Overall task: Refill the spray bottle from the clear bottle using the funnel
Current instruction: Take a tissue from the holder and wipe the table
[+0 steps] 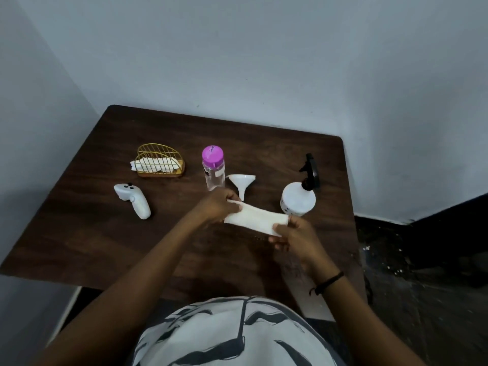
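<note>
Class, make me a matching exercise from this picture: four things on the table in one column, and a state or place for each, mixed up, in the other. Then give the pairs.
1. clear bottle
2. funnel
3. spray bottle
4. folded tissue

A. held between both hands
B. black trigger head on
C. pink lid on
D. wide mouth up, beside the clear bottle

Pairs: 1-C, 2-D, 3-B, 4-A
</note>
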`<state>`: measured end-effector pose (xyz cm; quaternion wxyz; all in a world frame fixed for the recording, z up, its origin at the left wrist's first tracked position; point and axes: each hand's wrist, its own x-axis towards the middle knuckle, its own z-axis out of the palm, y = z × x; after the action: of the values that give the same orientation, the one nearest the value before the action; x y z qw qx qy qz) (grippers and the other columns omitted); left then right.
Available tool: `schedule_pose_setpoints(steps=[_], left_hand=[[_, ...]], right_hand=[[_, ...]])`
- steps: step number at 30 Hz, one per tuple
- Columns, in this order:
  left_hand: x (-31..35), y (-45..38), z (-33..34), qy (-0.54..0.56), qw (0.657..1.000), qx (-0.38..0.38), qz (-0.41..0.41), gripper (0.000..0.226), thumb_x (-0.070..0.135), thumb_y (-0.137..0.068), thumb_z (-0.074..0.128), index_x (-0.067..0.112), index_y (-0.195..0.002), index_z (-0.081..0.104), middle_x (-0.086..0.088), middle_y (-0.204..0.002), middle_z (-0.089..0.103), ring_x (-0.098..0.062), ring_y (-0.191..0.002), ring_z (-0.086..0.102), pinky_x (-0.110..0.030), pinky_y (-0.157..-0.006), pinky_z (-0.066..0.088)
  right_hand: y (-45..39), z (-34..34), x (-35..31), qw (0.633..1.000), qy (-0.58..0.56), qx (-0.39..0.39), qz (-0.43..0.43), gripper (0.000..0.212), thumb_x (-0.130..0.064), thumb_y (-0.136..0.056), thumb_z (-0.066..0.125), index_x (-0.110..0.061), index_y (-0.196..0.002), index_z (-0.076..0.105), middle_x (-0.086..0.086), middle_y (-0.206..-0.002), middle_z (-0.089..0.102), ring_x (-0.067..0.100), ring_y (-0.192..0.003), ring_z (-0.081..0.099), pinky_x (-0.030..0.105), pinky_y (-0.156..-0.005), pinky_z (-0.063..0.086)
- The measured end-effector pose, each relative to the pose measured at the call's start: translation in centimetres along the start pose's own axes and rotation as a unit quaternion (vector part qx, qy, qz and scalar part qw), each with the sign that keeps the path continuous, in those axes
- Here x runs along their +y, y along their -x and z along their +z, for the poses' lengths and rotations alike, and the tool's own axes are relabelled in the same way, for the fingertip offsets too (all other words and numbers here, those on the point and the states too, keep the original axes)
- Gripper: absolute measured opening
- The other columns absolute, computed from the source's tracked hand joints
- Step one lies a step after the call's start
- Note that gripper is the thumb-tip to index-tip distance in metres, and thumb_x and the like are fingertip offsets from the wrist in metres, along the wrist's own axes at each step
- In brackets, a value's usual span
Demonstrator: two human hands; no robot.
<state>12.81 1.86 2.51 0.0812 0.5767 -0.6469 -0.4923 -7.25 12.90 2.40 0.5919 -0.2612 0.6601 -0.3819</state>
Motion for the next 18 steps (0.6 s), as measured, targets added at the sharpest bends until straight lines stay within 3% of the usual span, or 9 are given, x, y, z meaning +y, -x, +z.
schedule_pose_setpoints(steps=[3,6,8,9,11,13,15,18], left_hand=[[-3.5,-1.4,2.8,-0.028,0.999,0.002,-0.024,0.011,0.017,-0.087,0.071,0.011,-0.095,0.069,-0.004,-0.096,0.064,-0.012,-0.081,0.058,-0.022,-0.06,0.046],[-6.0,-2.4,4.7,-0.066,0.998,0.002,-0.022,0.015,0.017,-0.085,0.073,0.01,-0.098,0.069,-0.005,-0.105,0.065,-0.018,-0.096,0.06,-0.03,-0.079,0.049],[-6.7,-2.7,5.6,-0.099,0.995,0.004,-0.001,0.02,0.018,-0.086,0.072,0.01,-0.104,0.069,-0.006,-0.112,0.064,-0.02,-0.102,0.06,-0.029,-0.081,0.047],[-6.8,-2.8,5.9,-0.125,0.992,0.019,0.015,0.022,0.019,-0.086,0.072,0.011,-0.107,0.068,-0.005,-0.112,0.063,-0.019,-0.102,0.059,-0.028,-0.08,0.046],[-6.4,-2.6,6.2,-0.168,0.98,0.094,0.048,0.016,0.019,-0.088,0.068,0.015,-0.104,0.067,-0.001,-0.105,0.065,-0.018,-0.096,0.06,-0.032,-0.077,0.051],[-6.2,-1.9,6.1,-0.171,0.965,0.172,0.096,0.004,0.017,-0.089,0.063,0.02,-0.091,0.063,0.003,-0.093,0.066,-0.014,-0.086,0.061,-0.034,-0.07,0.054],[-6.4,-1.2,6.5,-0.168,0.952,0.201,0.155,0.006,0.016,-0.09,0.061,0.021,-0.088,0.063,0.006,-0.09,0.065,-0.01,-0.082,0.059,-0.03,-0.069,0.053],[-8.5,0.2,8.0,-0.208,0.932,0.174,0.24,0.011,0.017,-0.092,0.059,0.014,-0.094,0.07,0.0,-0.096,0.067,-0.015,-0.088,0.06,-0.025,-0.077,0.047]], right_hand=[[-0.7,0.7,4.1,0.998,0.016,0.003,0.053,0.021,-0.002,-0.094,0.059,0.001,-0.115,0.059,0.015,-0.094,0.071,0.017,-0.065,0.066,0.026,-0.054,0.05],[-1.2,1.4,7.3,0.995,0.056,0.006,0.088,0.027,-0.007,-0.093,0.061,0.004,-0.117,0.056,0.015,-0.09,0.071,0.014,-0.058,0.065,0.025,-0.05,0.049],[-0.9,1.5,8.8,0.987,0.142,0.002,0.07,0.037,-0.019,-0.091,0.066,0.003,-0.118,0.052,0.015,-0.09,0.071,0.014,-0.057,0.062,0.025,-0.049,0.046],[-0.7,1.3,9.5,0.971,0.237,0.007,0.034,0.042,-0.027,-0.089,0.068,-0.001,-0.116,0.049,0.011,-0.092,0.069,0.014,-0.062,0.061,0.026,-0.051,0.043],[-0.6,0.4,10.7,0.882,0.46,0.065,-0.084,0.045,-0.039,-0.085,0.067,-0.012,-0.113,0.045,0.003,-0.096,0.06,0.018,-0.077,0.059,0.029,-0.058,0.039],[-1.0,-0.2,11.2,0.795,0.556,0.112,-0.215,0.036,-0.033,-0.082,0.066,-0.014,-0.11,0.053,0.006,-0.099,0.06,0.025,-0.083,0.06,0.031,-0.062,0.042],[-2.0,-0.3,11.3,0.748,0.579,0.111,-0.306,0.028,-0.021,-0.08,0.065,-0.013,-0.106,0.063,0.01,-0.1,0.062,0.028,-0.083,0.061,0.036,-0.064,0.049],[-3.5,0.5,11.3,0.701,0.607,0.021,-0.372,0.036,-0.021,-0.08,0.063,-0.009,-0.114,0.066,0.013,-0.102,0.063,0.03,-0.082,0.061,0.038,-0.064,0.053]])
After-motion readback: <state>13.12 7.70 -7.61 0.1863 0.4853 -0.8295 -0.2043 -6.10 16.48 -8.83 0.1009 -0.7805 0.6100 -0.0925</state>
